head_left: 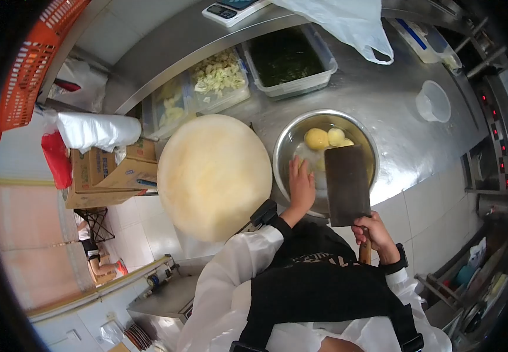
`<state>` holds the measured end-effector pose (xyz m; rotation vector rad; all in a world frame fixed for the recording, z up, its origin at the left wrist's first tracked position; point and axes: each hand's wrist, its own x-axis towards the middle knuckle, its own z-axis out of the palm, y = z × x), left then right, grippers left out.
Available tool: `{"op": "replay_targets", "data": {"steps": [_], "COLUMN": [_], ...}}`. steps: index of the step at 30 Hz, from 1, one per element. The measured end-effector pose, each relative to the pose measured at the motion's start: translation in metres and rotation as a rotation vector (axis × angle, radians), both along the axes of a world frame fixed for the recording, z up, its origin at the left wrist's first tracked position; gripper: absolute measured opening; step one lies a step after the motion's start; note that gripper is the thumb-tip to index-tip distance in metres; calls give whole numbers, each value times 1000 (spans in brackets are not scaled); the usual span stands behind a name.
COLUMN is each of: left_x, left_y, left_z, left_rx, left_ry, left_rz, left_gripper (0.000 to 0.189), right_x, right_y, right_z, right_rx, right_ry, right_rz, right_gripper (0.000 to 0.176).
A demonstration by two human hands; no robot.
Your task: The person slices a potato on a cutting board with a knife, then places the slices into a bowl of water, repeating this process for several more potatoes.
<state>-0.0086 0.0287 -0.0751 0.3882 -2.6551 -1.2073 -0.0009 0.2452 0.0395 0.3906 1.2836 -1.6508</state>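
My right hand is wrapped round the wooden handle of a cleaver, whose broad dark blade overlaps the right side of a metal bowl. In the bowl are several round yellow pieces that look like peeled potatoes, partly hidden behind the blade. My left hand reaches over the bowl's near left rim with its fingers stretched out, the fingertips close to the pale contents. Left of the bowl lies a thick round chopping board with a bare, pale surface.
Behind the board stand a tub of chopped pale vegetable and a tub of dark green food in liquid. A clear plastic cup and a white plastic bag are on the steel counter. Cardboard boxes stand at left.
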Motion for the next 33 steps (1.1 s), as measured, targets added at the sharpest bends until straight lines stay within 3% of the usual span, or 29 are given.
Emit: {"op": "replay_targets", "data": {"steps": [5, 11, 13, 14, 16, 18, 20, 24, 30, 33], "left_x": [12, 75, 104, 118, 148, 164, 181, 202, 208, 207], "left_y": [-2, -86, -123, -139, -163, -184, -196, -213, -225, -226], "left_z": [22, 73, 80, 85, 94, 97, 98, 75, 56, 59], "left_rx": [133, 455, 886, 879, 1320, 1342, 1608, 1737, 1770, 1703], "left_ry": [6, 34, -1, 28, 77, 137, 300, 489, 462, 377], "left_rz": [-128, -35, 73, 91, 266, 264, 238, 221, 106, 84], "left_gripper": [47, 52, 54, 54, 54, 57, 61, 64, 65, 66], "right_x": [12, 14, 11, 11, 9, 7, 7, 8, 10, 2], "right_y": [15, 2, -17, -27, -45, -77, -100, -150, -222, -232], "right_z": [-10, -13, -7, -4, -6, 2, 0, -11, -21, -42], "right_rx": [21, 45, 30, 28, -12, -17, -7, -97, -101, -113], "right_ry": [89, 122, 156, 167, 184, 208, 199, 179, 48, 102], "right_rz": [-197, -124, -75, -49, 25, 95, 195, 340, 302, 309], "right_gripper": [13, 15, 16, 17, 15, 13, 12, 12, 9, 10]}}
